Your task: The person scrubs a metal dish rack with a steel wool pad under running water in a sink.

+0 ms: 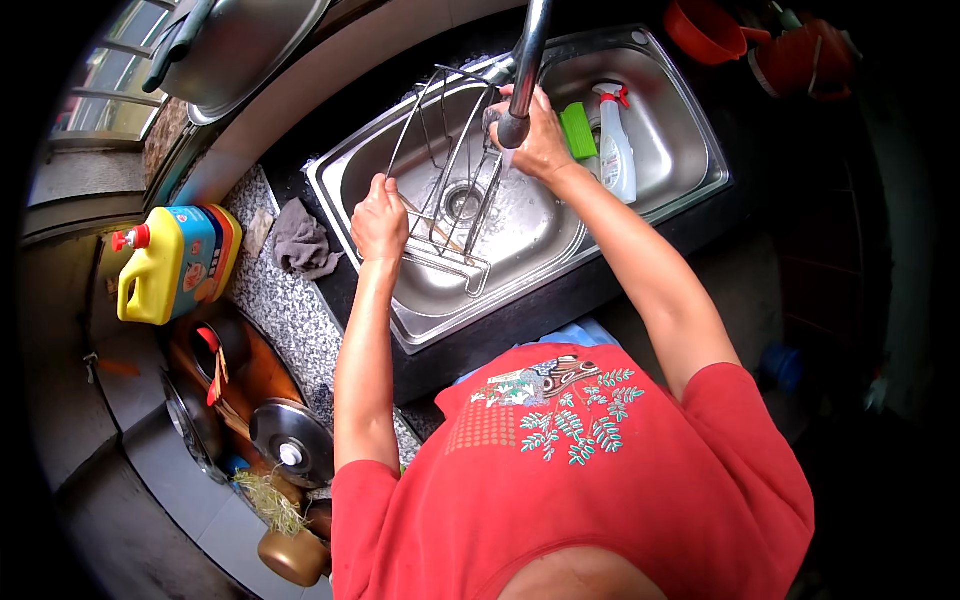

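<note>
A metal wire rack stands tilted in the left basin of a stainless steel double sink. My left hand grips the rack's near left side. At its far right side is my right hand, with a greyish scrubber partly hidden in the fingers, pressed to the wires. The faucet spout hangs right over that hand and covers part of it. Below the rack the drain shows, and the basin floor looks wet.
A green sponge and a spray bottle lie in the right basin. Left of the sink are a grey cloth and a yellow jug. A pot lid stands lower left; a red dipper sits far right.
</note>
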Action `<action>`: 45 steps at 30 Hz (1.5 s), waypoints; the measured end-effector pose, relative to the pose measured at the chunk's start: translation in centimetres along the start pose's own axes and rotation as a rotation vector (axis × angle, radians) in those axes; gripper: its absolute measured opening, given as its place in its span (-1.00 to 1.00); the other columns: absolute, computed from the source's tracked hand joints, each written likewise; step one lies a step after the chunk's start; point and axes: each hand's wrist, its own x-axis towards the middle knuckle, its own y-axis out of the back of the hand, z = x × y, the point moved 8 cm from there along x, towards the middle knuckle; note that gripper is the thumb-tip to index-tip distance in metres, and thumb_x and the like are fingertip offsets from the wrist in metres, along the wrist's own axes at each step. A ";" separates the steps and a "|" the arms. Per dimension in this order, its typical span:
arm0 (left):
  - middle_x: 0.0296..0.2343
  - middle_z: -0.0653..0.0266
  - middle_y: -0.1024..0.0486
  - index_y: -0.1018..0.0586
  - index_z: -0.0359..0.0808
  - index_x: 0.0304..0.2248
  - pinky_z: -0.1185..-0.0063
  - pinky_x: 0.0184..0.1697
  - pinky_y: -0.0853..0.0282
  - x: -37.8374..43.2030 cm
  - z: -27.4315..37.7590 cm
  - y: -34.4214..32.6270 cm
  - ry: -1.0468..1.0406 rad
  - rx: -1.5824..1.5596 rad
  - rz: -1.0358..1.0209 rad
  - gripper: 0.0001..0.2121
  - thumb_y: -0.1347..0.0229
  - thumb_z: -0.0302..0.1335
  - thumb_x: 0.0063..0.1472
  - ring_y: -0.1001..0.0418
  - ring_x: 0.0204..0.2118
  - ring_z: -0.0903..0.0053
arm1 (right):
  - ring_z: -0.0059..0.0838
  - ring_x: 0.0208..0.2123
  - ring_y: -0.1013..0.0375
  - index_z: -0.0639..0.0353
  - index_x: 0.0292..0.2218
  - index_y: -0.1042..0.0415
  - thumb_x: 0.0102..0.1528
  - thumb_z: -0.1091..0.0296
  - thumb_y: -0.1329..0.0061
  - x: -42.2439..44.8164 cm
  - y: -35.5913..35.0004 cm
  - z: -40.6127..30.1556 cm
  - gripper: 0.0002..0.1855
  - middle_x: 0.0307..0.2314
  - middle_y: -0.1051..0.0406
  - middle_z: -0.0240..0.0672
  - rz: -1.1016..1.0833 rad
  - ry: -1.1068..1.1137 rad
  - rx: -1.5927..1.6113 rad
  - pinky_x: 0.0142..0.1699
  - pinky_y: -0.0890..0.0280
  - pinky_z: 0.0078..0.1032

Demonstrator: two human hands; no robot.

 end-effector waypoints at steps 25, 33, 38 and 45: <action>-0.54 -0.05 -0.48 -0.40 -0.15 -0.34 0.16 -0.36 -0.32 1.2 0.3 -0.7 -0.182 0.003 -0.067 -0.77 0.19 -0.21 0.24 -0.43 -0.40 -0.04 | -0.28 -0.25 -0.33 0.04 -0.41 -0.49 0.01 0.39 0.08 1.0 3.7 3.3 -0.89 -0.41 -0.41 -0.34 0.061 0.025 -0.176 -0.11 -0.16 -0.35; -0.57 -0.06 -0.46 -0.38 -0.16 -0.36 0.16 -0.39 -0.31 0.9 0.8 -0.3 -0.210 -0.016 -0.001 -0.78 0.19 -0.23 0.24 -0.43 -0.43 -0.04 | -0.24 -0.33 -0.35 0.07 -0.38 -0.49 0.00 0.42 0.08 0.2 4.9 5.1 -0.87 -0.46 -0.41 -0.30 0.329 -0.169 0.005 -0.16 -0.17 -0.33; -0.57 -0.07 -0.46 -0.38 -0.18 -0.38 0.15 -0.39 -0.29 1.1 0.5 -0.4 -0.167 0.017 -0.055 -0.78 0.19 -0.24 0.24 -0.42 -0.44 -0.05 | -0.22 -0.33 -0.29 0.06 -0.35 -0.46 -0.02 0.44 0.04 -1.8 3.5 -3.4 -0.87 -0.43 -0.35 -0.30 0.195 -0.014 0.032 -0.19 -0.20 -0.35; -0.57 -0.09 -0.45 -0.37 -0.19 -0.39 0.13 -0.41 -0.28 1.0 0.7 -0.4 -0.170 0.023 -0.044 -0.77 0.21 -0.23 0.25 -0.42 -0.44 -0.06 | -0.29 -0.30 -0.30 0.08 -0.31 -0.43 -0.08 0.45 -0.02 -7.9 -2.0 -13.5 -0.78 -0.43 -0.31 -0.33 -0.137 0.230 0.179 -0.14 -0.24 -0.42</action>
